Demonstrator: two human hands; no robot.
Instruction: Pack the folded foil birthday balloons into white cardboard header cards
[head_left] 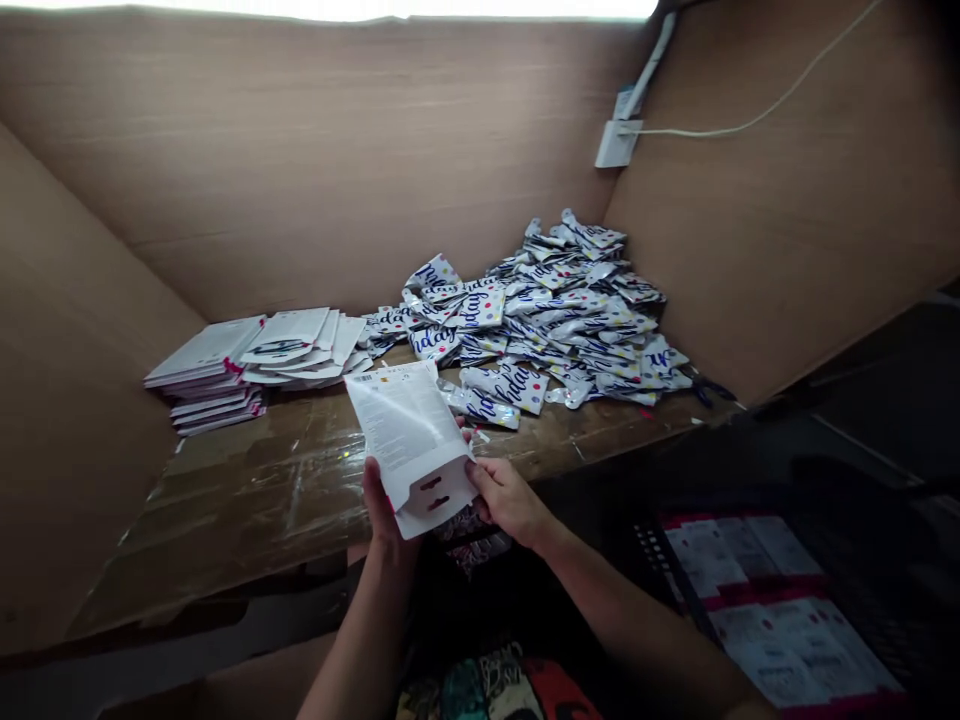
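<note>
A flat white card packet (409,425) with small print and a flap with hang holes is held tilted above the table's front edge. My left hand (384,505) is wrapped round its left side, the thumb along the edge and the other fingers mostly hidden behind it. At the packet's right edge, by the flap, the thumb and fingers of my right hand (502,498) pinch the card. Just beyond the packet lies a large heap of folded foil balloons (562,310), white with dark blue lettering and coloured dots.
Stacked white packets (214,375) stand at the table's left, beside a looser pile of packets (300,345). Cardboard walls (337,150) enclose the table (300,490). A power socket (618,143) with a cable hangs at the back right corner. Lower right, a dark crate (652,555) holds several packets.
</note>
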